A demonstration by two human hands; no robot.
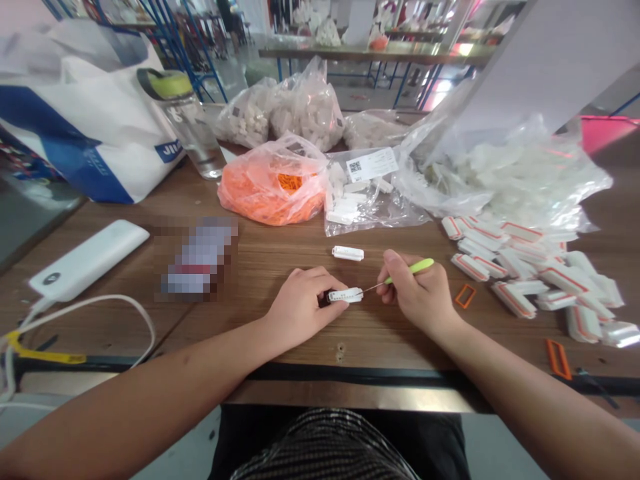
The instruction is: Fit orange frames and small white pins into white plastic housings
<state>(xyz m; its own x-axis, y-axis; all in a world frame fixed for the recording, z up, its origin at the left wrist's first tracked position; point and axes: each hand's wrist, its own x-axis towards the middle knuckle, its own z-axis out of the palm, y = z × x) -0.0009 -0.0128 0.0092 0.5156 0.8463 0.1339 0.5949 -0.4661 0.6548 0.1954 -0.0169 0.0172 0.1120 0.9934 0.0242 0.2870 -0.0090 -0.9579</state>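
My left hand [303, 301] is closed on a small white plastic housing [347, 295], pinching its left end between thumb and fingers just at the table top. A dark piece shows at that end, partly hidden by the fingers. In my right hand [417, 293] is a thin metal pick with a yellow-green handle [421, 265], held like a pen. Its tip meets the right end of the housing. Another white housing [348, 253] lies a little beyond. One orange rectangular ring [465, 296] rests beside my right wrist.
At right lies a pile of white pieces with orange rims [530, 260]. Behind stand a bag of orange parts [273, 183], a clear bag of white parts [360, 200] and more plastic bags. A power bank [90, 257], bottle [193, 133] and tote bag [100, 127] occupy the left.
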